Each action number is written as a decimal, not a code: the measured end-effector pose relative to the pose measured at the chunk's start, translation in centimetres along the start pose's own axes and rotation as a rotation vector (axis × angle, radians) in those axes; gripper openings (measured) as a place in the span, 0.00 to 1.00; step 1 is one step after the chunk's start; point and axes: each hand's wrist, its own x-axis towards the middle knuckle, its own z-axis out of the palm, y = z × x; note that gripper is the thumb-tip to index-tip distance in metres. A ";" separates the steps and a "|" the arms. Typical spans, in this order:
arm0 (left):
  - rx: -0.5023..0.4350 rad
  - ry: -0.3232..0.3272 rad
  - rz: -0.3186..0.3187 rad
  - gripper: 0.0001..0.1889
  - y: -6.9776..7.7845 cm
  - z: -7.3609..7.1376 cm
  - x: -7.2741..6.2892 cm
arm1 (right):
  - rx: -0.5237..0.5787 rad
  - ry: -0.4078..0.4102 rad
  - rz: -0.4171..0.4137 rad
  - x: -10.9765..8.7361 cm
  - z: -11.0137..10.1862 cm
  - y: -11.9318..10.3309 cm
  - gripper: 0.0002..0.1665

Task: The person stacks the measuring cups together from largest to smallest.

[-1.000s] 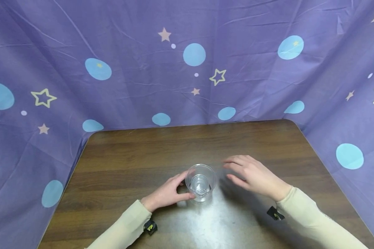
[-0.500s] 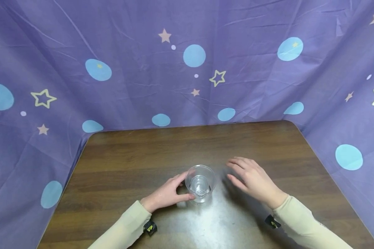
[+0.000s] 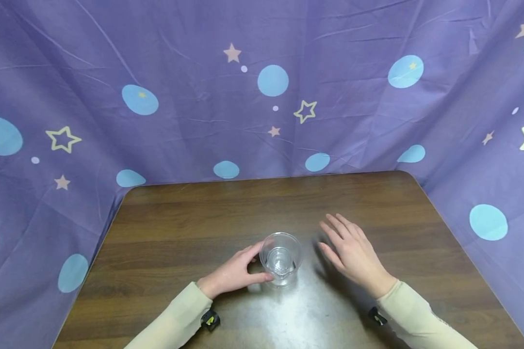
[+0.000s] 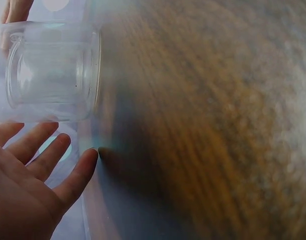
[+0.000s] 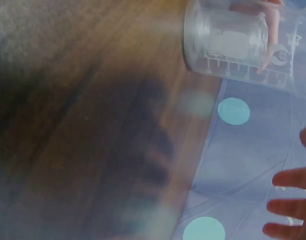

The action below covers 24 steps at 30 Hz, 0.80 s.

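Note:
A clear beaker stands upright on the wooden table, a smaller clear vessel nested inside it. White graduation marks show on the glass in the right wrist view. My left hand holds the beaker from its left side, thumb on the near wall and forefinger on the far wall. Its other fingers spread loosely beside the glass in the left wrist view. To the right of the beaker and apart from it, my right hand hovers above the table, fingers extended and holding nothing.
The brown wooden table reaches back to a purple curtain with stars and blue dots, which also hangs along both sides. Small dark straps sit at the sleeve cuffs.
My right hand has turned so its fingers point more forward, and they have straightened; its forearm has shifted a little left. My left hand and the beaker have stayed in place.

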 end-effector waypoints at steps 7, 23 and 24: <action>0.012 0.007 0.000 0.47 0.0 0.1 0.0 | -0.046 0.025 0.071 -0.7 0.9 -0.2 0.42; 0.036 0.029 0.019 0.46 0.2 0.0 -0.1 | -0.129 -0.032 0.143 -1.7 2.4 -0.4 0.51; 0.043 0.032 0.019 0.47 0.2 0.0 -0.1 | -0.124 -0.033 0.146 -1.7 2.4 -0.4 0.51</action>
